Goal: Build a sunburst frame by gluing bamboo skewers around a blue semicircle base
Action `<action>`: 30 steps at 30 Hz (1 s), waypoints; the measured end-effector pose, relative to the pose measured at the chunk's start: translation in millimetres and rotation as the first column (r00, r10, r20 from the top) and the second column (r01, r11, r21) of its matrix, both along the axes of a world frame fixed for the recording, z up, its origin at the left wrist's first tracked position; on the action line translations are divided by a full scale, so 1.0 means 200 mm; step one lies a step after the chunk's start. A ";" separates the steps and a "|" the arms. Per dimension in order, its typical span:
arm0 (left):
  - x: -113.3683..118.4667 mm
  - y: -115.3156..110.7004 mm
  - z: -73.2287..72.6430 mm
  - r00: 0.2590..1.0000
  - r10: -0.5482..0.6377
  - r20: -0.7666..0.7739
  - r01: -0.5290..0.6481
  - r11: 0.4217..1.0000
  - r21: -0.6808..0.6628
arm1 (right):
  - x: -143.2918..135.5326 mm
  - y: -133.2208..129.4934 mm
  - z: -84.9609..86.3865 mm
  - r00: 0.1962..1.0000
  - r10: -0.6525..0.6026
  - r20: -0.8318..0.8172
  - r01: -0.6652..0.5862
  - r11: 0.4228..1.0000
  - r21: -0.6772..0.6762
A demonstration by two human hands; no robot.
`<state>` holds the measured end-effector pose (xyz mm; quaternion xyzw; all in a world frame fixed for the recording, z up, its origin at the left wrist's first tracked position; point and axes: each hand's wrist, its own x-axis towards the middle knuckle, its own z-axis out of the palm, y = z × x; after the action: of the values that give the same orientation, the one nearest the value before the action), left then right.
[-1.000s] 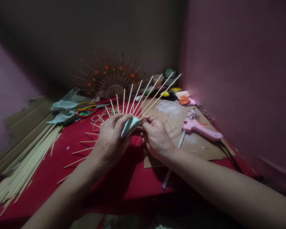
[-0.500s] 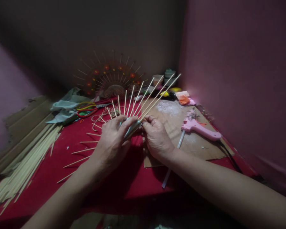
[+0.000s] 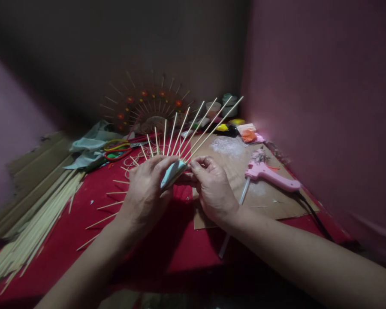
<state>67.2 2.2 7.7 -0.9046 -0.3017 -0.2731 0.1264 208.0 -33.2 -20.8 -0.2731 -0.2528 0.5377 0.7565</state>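
Note:
My left hand (image 3: 146, 184) is wrapped round a pale blue piece (image 3: 173, 173), from which several thin wooden sticks (image 3: 188, 128) fan out forward and to the left. Beside its right end, my right hand (image 3: 212, 182) is closed in a pinch at the base of the rightmost sticks. What lies between those fingertips is too small to make out. The fan is held above a red cloth (image 3: 176, 240), and my left hand covers part of its base.
A pink glue gun (image 3: 273, 176) lies on cardboard (image 3: 206, 219) at the right, its cord trailing off. Loose sticks (image 3: 35, 223) lie at the left, near scissors (image 3: 117, 148) and blue cloth (image 3: 90, 143). A flowered stick fan (image 3: 154, 122) stands at the back.
My left hand and the fan have shifted slightly left, and the pale blue piece has tilted so more of its face shows. My right hand stays pinched by the fan's right end.

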 end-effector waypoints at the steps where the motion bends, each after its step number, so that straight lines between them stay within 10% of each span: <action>1: 0.00 0.00 0.00 1.000 0.006 0.001 -0.006 1.000 0.008 | 0.00 0.00 0.00 0.999 -0.015 0.042 0.015 1.000 -0.004; 30: 0.06 -0.01 -0.17 0.979 0.149 -0.137 -0.112 0.962 0.248 | 0.04 0.00 0.02 0.993 0.035 0.109 -0.015 0.983 -0.183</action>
<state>78.8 -0.2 -25.5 -0.8794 -0.3152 -0.2273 0.2751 215.2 -33.5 -17.6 -0.3672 -0.2481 0.5520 0.7063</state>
